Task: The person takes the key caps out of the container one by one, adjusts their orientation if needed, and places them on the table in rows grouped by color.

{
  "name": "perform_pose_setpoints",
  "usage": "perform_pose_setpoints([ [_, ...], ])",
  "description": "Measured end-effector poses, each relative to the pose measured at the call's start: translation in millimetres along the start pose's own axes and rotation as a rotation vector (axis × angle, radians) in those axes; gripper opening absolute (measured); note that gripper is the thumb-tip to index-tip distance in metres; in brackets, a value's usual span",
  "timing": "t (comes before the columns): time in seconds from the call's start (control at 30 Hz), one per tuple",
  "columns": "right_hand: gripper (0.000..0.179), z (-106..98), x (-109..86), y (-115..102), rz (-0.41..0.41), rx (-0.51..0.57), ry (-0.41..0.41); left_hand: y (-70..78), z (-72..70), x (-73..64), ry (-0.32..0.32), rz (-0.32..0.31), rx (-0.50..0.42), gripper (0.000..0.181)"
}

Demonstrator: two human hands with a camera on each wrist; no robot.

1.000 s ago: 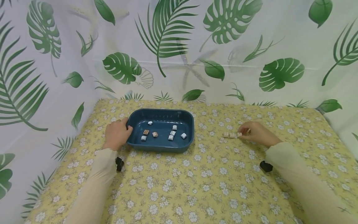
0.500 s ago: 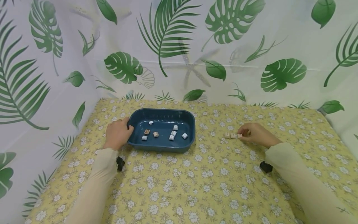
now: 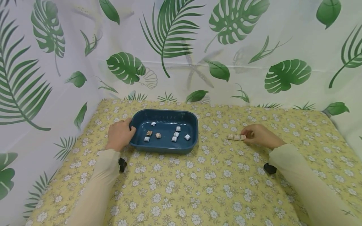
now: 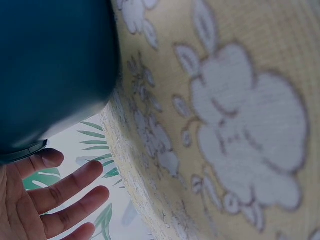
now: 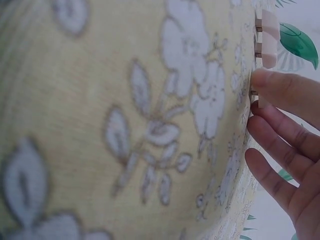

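Observation:
A dark blue tray (image 3: 164,150) stands left of the middle in the head view. My left hand (image 3: 120,135) holds its left rim, the thumb over the edge; in the left wrist view the other fingers (image 4: 75,212) spread outside the wall. Several small keycaps, mostly white, lie scattered inside, including a brownish keycap (image 3: 149,133) and a tan keycap (image 3: 158,135). On the cloth to the right, a cream keycap (image 3: 230,137) and another keycap (image 3: 237,137) sit in a row. My right hand (image 3: 260,136) pinches the keycap (image 3: 243,137) at the row's right end, partly hidden by the fingertips.
A yellow flowered cloth (image 3: 209,188) covers the table. Behind it and at the sides hangs a white curtain (image 3: 181,84) with green leaf prints. Black wrist devices sit at both sleeves.
The whole head view has shifted slightly, so the scene sits a little further right. Both hands keep their places at the tray rim and the end keycap.

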State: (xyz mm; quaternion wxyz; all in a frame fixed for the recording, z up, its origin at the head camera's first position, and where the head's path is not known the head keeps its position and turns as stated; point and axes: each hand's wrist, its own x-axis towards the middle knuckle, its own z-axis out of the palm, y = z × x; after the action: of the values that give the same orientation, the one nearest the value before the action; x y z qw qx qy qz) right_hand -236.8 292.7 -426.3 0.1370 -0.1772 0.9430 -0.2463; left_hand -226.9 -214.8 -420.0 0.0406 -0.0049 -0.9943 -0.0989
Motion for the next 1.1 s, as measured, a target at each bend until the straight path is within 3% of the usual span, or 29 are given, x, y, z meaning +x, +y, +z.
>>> perform_pose_setpoints([
  [0.37, 0.030, -7, -7.2, 2, -0.043, -0.057, 0.010, 1.1, 0.2, 0.6, 0.005, 0.009, -0.003, 0.045],
  [0.67, 0.037, -34, -26.0, -18, -0.047, -0.166, 0.034, -0.7, 1.2, 0.5, 0.020, 0.000, -0.001, 0.043],
  [0.87, 0.035, -58, -39.7, -38, -0.086, -0.271, 0.110, 0.6, -0.9, -0.6, 0.010, -0.005, 0.002, 0.044],
  [1.1, 0.033, -80, -52.9, -77, -0.231, -0.366, 0.263, 0.7, -0.3, -0.5, 0.029, 0.004, -0.001, 0.043],
])
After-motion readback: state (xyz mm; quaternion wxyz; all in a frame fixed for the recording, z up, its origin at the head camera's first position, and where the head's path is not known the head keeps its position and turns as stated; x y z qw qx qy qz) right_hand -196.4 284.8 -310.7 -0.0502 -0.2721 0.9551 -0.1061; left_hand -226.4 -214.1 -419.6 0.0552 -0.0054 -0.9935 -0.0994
